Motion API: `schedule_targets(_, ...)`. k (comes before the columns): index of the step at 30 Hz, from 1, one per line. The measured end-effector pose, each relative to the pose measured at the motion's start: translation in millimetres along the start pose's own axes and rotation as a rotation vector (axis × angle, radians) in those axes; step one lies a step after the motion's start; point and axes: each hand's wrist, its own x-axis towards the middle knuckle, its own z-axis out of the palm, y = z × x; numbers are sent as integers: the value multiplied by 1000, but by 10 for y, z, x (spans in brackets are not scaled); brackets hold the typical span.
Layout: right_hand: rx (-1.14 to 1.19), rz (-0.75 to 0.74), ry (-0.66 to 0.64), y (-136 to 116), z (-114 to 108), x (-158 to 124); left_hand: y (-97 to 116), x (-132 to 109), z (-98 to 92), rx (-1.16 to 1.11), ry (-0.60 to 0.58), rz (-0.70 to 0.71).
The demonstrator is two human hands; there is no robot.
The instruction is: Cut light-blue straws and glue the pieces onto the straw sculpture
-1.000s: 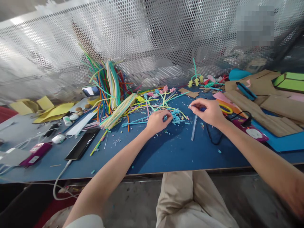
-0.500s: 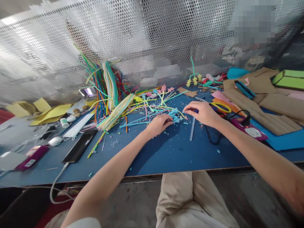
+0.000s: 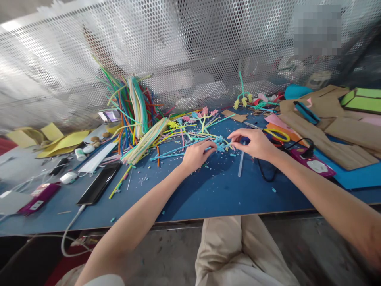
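A clump of light-blue fuzzy pipe cleaner pieces lies on the blue tabletop between my two hands. My left hand rests at its left side, with curled fingers closed on the edge of the blue pipe cleaner. From the right, my right hand pinches a small light-blue bit of pipe cleaner close against the clump. Its thumb and forefinger hide most of that bit. Beneath the right hand lies a clear glue stick. Long blue pipe cleaners stretch out to the left of my left hand.
Bundled pale pipe cleaners lie at the left, near a phone on a cable. Yellow-handled scissors, a magenta power strip and cardboard are at the right. Finished pipe cleaner flowers sit behind, before a perforated metal screen.
My right hand has shifted slightly left and down, bringing its fingertips to the blue clump. My left hand has moved only a little and stays at the clump.
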Motion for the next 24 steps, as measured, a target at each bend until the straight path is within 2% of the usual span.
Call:
schedule_targets(6,-26,51,9,47,18,-12,6,-4,12,3,38,-35)
schedule_targets(11,-27,69,6,27,30,-15,38,0,-7,-8,39,-9)
schedule_targets(24,13,67,-37,70,111,-24,75,-15,11,-22,44,-5)
